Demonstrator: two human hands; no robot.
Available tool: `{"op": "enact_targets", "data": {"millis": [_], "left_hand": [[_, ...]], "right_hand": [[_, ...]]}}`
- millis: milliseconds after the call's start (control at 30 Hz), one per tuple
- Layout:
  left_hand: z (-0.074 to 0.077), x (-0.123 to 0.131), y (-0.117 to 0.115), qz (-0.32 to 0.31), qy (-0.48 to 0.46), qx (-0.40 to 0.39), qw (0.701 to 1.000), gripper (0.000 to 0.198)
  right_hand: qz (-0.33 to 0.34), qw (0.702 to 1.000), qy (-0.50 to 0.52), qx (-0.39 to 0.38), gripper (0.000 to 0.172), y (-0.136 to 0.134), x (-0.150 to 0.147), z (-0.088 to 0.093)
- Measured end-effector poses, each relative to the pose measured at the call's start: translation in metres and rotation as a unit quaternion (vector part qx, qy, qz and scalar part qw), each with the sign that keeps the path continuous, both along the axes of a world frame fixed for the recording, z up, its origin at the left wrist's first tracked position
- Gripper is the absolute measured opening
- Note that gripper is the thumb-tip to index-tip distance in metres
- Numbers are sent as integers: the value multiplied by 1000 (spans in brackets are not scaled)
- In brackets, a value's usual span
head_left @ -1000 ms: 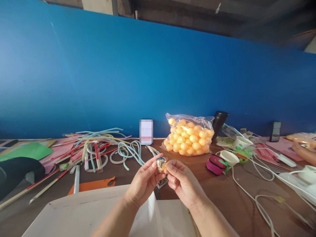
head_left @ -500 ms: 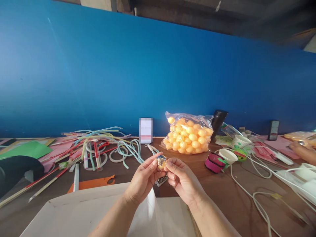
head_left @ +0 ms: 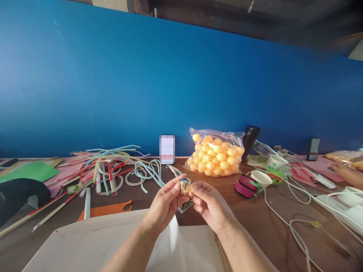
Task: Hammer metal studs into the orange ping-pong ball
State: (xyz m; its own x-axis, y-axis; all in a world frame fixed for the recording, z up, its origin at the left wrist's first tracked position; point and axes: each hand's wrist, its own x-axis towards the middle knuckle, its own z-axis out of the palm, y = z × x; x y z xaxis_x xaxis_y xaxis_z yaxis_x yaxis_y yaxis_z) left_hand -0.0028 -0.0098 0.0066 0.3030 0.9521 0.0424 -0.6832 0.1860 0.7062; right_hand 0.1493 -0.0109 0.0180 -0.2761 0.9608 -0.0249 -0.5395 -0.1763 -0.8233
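As my left hand (head_left: 166, 202) and right hand (head_left: 209, 206) kept the ball (head_left: 185, 185) pinched between fingertips, just in front of the bag (head_left: 217, 158), I saw it had only turned slightly, so the handling looked unfinished.

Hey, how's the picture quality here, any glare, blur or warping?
Head view: even, soft light; glare on the clear plastic bag of orange balls; wide-angle lens bows the blue wall; a white card is pixelated; the small glittery orange ball between left hand and right hand looks fairly sharp.
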Motion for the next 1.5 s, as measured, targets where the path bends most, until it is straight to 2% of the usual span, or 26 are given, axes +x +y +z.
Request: {"op": "enact_targets", "data": {"millis": [267,467,900,1500], "left_hand": [[-3,-2,3,-4,-16,8,1000,41],[-2,-3,2,-10,-9,5,1000,43],[-3,-3,2,-5,15,8,1000,38],[-5,-5,3,1,52,35,998,37]], "right_hand": [[4,999,-26,41,16,-2,2,3],[-27,996,-47,76,15,-2,-1,3],[-51,989,-125,56,20,-5,-1,7],[-12,993,-108,36,25,-4,2,8]]}}
